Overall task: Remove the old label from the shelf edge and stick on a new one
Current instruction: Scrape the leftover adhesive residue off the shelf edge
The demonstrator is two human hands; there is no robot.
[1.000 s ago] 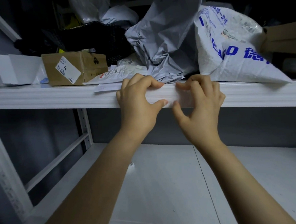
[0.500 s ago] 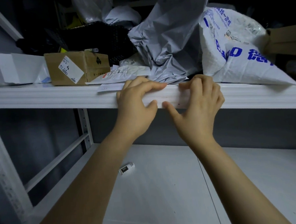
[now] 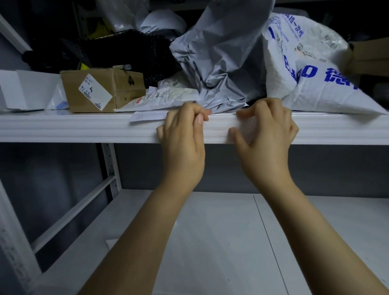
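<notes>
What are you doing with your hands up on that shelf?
A person has both hands on the front edge of the white shelf. The right hand brackets a pale label between thumb and forefinger against that edge; it is blurred, so peeling or pressing is unclear. The left hand rests beside it, fingertips pinched together at the top lip. A grey bag and a cardboard box sit on the shelf.

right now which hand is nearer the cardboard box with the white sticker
Left. The left hand is at the shelf edge, just right of the cardboard box; the right hand is farther right.
</notes>
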